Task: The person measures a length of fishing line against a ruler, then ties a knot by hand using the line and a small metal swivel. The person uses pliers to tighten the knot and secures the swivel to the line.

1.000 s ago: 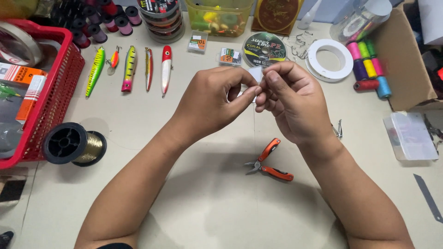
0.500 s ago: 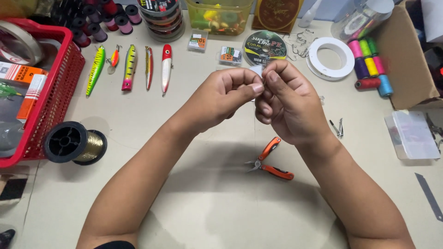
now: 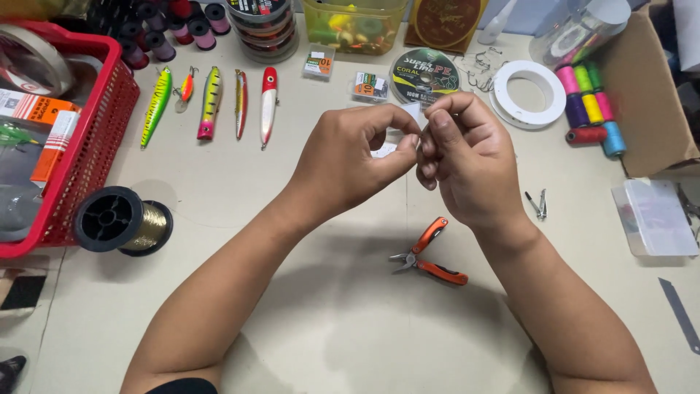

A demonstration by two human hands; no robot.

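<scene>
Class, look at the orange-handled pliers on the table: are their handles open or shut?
Open. The pliers lie flat on the table below the right hand, with the two orange handles spread in a V.

orange pliers (image 3: 430, 252), five lures (image 3: 211, 102), red basket (image 3: 95, 153), thread spools (image 3: 589, 109).
</scene>
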